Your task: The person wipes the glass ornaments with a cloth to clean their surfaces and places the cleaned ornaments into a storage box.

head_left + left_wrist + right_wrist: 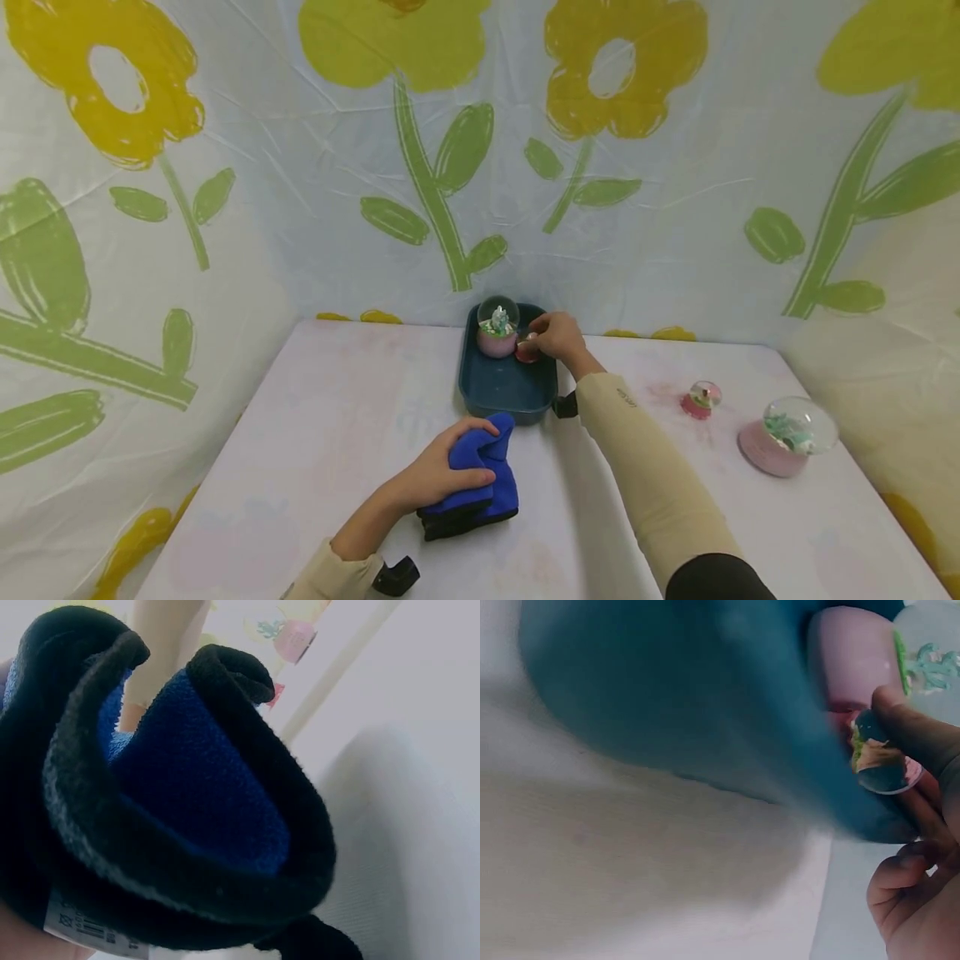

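My left hand (431, 477) grips a folded blue towel (501, 482) with black edging, low over the table in front of the tray. In the left wrist view the towel's black-edged folds (217, 780) and a white label (94, 928) fill much of the picture. Inside the dark teal tray (506, 396), my right hand (562, 337) pinches a small snow globe (885, 769) with a red-pink base between thumb and fingers. A larger snow globe (497, 329) on a pink base stands upright beside it, at the tray's back left.
On the right of the white table (337, 417) stand another small snow globe (701, 400) with a red base and a large one (780, 437) with a pink base. A flower-printed cloth wall (315, 167) rises behind the table and at both sides.
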A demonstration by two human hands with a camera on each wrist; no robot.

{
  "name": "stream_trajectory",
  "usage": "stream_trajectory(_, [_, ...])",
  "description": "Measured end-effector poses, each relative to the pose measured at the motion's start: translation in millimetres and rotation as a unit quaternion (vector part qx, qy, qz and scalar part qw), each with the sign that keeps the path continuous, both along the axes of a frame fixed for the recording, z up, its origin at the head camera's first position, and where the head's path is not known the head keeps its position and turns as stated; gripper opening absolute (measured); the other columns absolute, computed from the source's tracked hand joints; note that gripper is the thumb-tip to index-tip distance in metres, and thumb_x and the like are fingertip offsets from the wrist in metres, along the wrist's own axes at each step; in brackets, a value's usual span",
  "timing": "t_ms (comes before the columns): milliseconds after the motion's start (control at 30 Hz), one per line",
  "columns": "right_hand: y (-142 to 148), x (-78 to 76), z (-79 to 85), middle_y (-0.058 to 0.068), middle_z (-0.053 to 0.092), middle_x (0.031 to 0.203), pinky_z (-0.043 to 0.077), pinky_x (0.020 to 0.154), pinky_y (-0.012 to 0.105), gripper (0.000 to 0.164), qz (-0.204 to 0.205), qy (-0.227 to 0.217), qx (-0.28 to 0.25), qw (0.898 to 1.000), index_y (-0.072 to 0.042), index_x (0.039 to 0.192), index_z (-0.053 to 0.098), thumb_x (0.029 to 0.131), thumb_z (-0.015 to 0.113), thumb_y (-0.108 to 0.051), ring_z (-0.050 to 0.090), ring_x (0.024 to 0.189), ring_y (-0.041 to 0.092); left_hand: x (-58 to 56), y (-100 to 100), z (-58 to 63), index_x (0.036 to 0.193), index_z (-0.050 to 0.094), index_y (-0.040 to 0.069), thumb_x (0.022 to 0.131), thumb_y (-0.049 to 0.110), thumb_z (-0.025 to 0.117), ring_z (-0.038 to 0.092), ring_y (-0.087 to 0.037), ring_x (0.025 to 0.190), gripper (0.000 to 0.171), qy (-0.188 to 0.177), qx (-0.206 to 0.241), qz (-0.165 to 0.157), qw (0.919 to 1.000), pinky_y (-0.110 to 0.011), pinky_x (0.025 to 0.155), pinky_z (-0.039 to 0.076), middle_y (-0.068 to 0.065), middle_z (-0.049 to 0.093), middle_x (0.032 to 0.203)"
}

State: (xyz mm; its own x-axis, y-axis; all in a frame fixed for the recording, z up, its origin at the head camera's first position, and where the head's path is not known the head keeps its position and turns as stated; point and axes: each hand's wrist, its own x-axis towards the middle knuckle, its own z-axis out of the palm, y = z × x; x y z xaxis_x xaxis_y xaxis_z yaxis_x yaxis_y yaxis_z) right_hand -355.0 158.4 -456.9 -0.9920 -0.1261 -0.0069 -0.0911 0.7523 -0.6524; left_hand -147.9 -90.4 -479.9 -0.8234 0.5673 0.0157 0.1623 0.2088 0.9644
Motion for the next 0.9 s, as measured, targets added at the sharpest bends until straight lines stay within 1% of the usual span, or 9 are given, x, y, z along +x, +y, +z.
stream_trajectory(200, [3, 1.7, -8.4, 0.018, 0.066, 0.113, 0.05, 0.085, 0.044, 0.051, -0.006, 0.014, -0.027, 1.0, 0.0, 0.119, 0.065, 0.078, 0.083, -0.024, 0.06, 0.101, 0.032, -1.1, 1, -1.8, 0.128, 0.048, 0.038, 0.088, 0.034, 0.07, 0.05, -0.024, 0.113, 0.045, 0.012, -0.003, -0.001, 0.9999, -0.042, 0.091, 0.044, -0.001, 0.045, 0.134])
stream_trajectory(300, [2, 2.9, -12.6, 0.018, 0.065, 0.113, 0.05, 0.084, 0.043, 0.051, -0.005, 0.016, -0.033, 0.999, 0.0, 0.12, 0.065, 0.078, 0.083, -0.024, 0.06, 0.101, 0.031, -0.6, 1, -3.2, 0.128, 0.048, 0.038, 0.088, 0.034, 0.07, 0.05, -0.024, 0.113, 0.046, 0.01, -0.006, 0.0, 0.9999, -0.042, 0.091, 0.044, -0.002, 0.044, 0.135])
stream_trajectory(367, [1, 3.8, -12.6, 0.018, 0.065, 0.113, 0.05, 0.084, 0.043, 0.051, -0.004, 0.02, -0.03, 0.999, -0.001, 0.121, 0.065, 0.079, 0.082, -0.025, 0.059, 0.101, 0.031, -0.3, 2, -3.8, 0.128, 0.048, 0.038, 0.089, 0.033, 0.07, 0.05, -0.024, 0.113, 0.045, 0.008, -0.007, -0.001, 0.9999, -0.041, 0.091, 0.044, -0.002, 0.044, 0.135])
stream_trajectory(500, [-1, 7.7, -13.1, 0.016, 0.065, 0.114, 0.048, 0.085, 0.044, 0.051, -0.023, 0.033, -0.024, 0.999, -0.002, 0.12, 0.065, 0.079, 0.081, -0.028, 0.058, 0.101, 0.031, 0.8, 6, -4.8, 0.129, 0.048, 0.038, 0.089, 0.032, 0.07, 0.049, -0.023, 0.114, 0.046, 0.008, -0.004, -0.008, 0.9999, -0.041, 0.092, 0.043, -0.001, 0.044, 0.135])
stream_trajectory(567, [-3, 8.1, -10.0, 0.016, 0.065, 0.115, 0.047, 0.086, 0.045, 0.051, -0.036, 0.038, -0.02, 0.998, -0.003, 0.119, 0.066, 0.078, 0.081, -0.029, 0.058, 0.101, 0.032, 0.4, 6, -2.7, 0.129, 0.048, 0.037, 0.089, 0.032, 0.07, 0.049, -0.023, 0.115, 0.046, 0.014, -0.004, -0.009, 0.9999, -0.041, 0.092, 0.043, 0.0, 0.044, 0.136])
stream_trajectory(633, [-5, 8.3, -8.8, 0.015, 0.065, 0.115, 0.046, 0.087, 0.046, 0.051, -0.045, 0.037, -0.016, 0.998, -0.003, 0.119, 0.066, 0.078, 0.081, -0.029, 0.058, 0.102, 0.032, 0.2, 6, -1.1, 0.129, 0.048, 0.038, 0.089, 0.032, 0.07, 0.048, -0.023, 0.115, 0.046, 0.017, -0.006, -0.008, 0.9998, -0.041, 0.092, 0.043, 0.001, 0.043, 0.136])
stream_trajectory(700, [-6, 9.1, -8.1, 0.015, 0.064, 0.115, 0.046, 0.087, 0.046, 0.05, -0.048, 0.025, -0.013, 0.998, -0.005, 0.12, 0.066, 0.079, 0.081, -0.029, 0.058, 0.102, 0.031, -0.1, 5, -1.1, 0.129, 0.048, 0.038, 0.089, 0.032, 0.07, 0.049, -0.023, 0.115, 0.046, 0.018, -0.007, -0.008, 0.9998, -0.041, 0.092, 0.043, 0.0, 0.043, 0.136])
stream_trajectory(800, [-8, 11.0, -7.5, 0.016, 0.064, 0.117, 0.046, 0.088, 0.046, 0.052, -0.045, 0.011, -0.009, 0.999, -0.005, 0.123, 0.064, 0.08, 0.081, -0.029, 0.058, 0.103, 0.031, 0.5, 4, -1.4, 0.129, 0.048, 0.037, 0.089, 0.033, 0.07, 0.049, -0.023, 0.114, 0.047, 0.018, -0.005, -0.007, 0.9998, -0.041, 0.092, 0.044, 0.0, 0.044, 0.136])
stream_trajectory(900, [-9, 13.3, -5.8, 0.016, 0.063, 0.118, 0.045, 0.089, 0.047, 0.052, -0.044, 0.013, -0.004, 0.999, -0.005, 0.124, 0.063, 0.08, 0.08, -0.029, 0.057, 0.104, 0.032, 1.1, 5, -0.3, 0.129, 0.048, 0.037, 0.089, 0.034, 0.071, 0.049, -0.022, 0.115, 0.046, 0.017, -0.001, -0.01, 0.9998, -0.041, 0.093, 0.043, 0.0, 0.043, 0.137])
